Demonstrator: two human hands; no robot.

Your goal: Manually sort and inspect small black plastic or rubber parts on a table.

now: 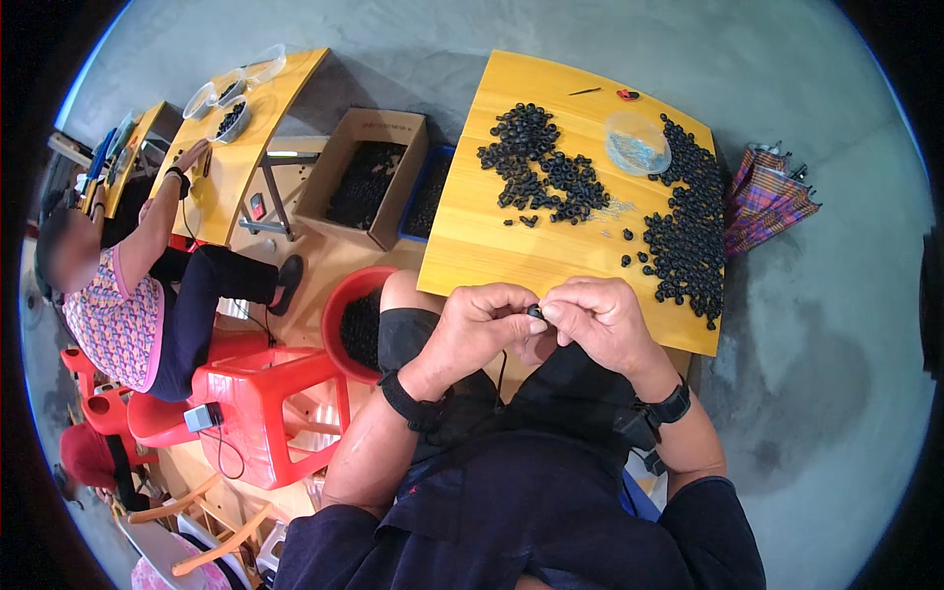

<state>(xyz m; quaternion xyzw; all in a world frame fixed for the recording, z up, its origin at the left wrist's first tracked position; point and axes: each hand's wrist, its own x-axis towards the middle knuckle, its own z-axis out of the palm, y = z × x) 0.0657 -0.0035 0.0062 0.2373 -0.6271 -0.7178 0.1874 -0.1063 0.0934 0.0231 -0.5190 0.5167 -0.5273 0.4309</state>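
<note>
1. On a yellow table (462,231), small black parts (680,246) are heaped left and spread right.
2. Thin silvery pieces (618,207) are scattered between.
3. Farther back, a clear tub (627,126), a slim dark item (585,91) and a red-and-black item (627,94) are set.

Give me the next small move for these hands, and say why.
Probably hold the small black part steady in the left hand and ease the right hand in against it: the left hand pinches it, and the right hand is close beside it.
</note>
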